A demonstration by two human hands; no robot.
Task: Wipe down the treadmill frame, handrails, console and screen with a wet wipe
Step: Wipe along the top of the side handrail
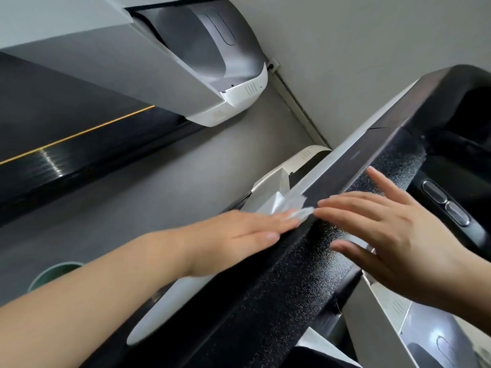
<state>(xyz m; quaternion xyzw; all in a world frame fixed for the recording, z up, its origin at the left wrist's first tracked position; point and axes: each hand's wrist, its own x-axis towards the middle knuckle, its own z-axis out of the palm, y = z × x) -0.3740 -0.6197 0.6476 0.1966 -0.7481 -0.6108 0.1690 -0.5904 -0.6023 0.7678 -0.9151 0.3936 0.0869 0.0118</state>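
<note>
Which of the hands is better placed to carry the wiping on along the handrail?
Left hand: its flat fingers press the wet wipe against the handrail; right hand hovers open.

Even, soft daylight, fairly bright, no hard shadows. Glare streak on the glossy black side rail [50, 160] at left. My left hand [233, 237] and right hand [393, 235] show motion blur. Wide-angle lens bends straight edges near the corners.
</note>
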